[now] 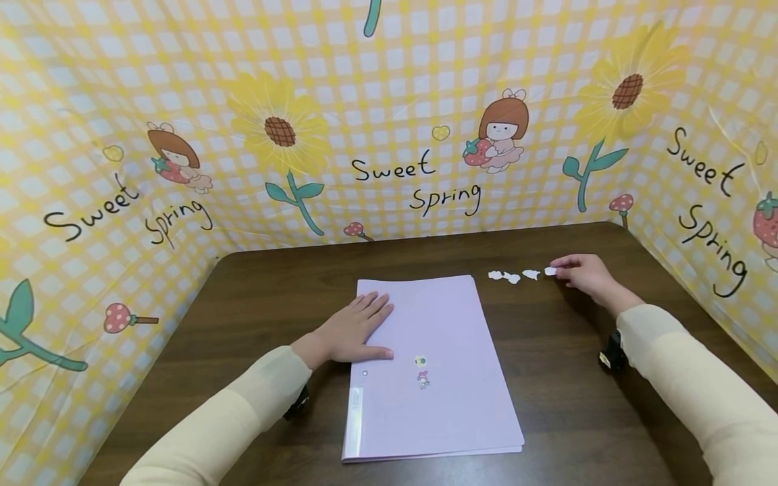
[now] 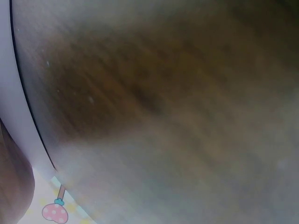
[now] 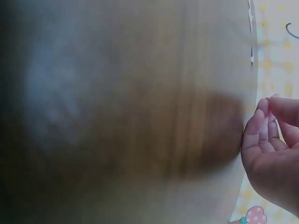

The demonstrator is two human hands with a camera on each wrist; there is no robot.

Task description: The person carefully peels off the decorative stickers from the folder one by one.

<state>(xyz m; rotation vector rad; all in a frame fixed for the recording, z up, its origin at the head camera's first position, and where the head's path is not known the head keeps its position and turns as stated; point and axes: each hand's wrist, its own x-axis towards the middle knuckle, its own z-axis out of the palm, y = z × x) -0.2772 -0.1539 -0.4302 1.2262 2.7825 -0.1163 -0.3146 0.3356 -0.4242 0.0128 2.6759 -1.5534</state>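
Observation:
A pale purple folder (image 1: 437, 412) lies on the brown table, with a clear strip on its lower left edge. Two small stickers show on its cover: a yellow-green one (image 1: 421, 361) and a cartoon figure with a pink bow (image 1: 423, 381). Flat on the folder's left edge rests my left hand (image 1: 358, 329), fingers straight and thumb spread. Beyond the folder's far right corner, my right hand (image 1: 585, 275) pinches a small white paper scrap (image 1: 550, 271) between thumb and finger, at the end of a row of similar scraps (image 1: 531, 275). In the right wrist view the pinched scrap is hidden.
A yellow checked cloth (image 1: 395, 108) with flowers and lettering stands around the table's (image 1: 273, 297) back and sides. Dark devices sit at both wrists, one of them (image 1: 611, 352) near the right sleeve.

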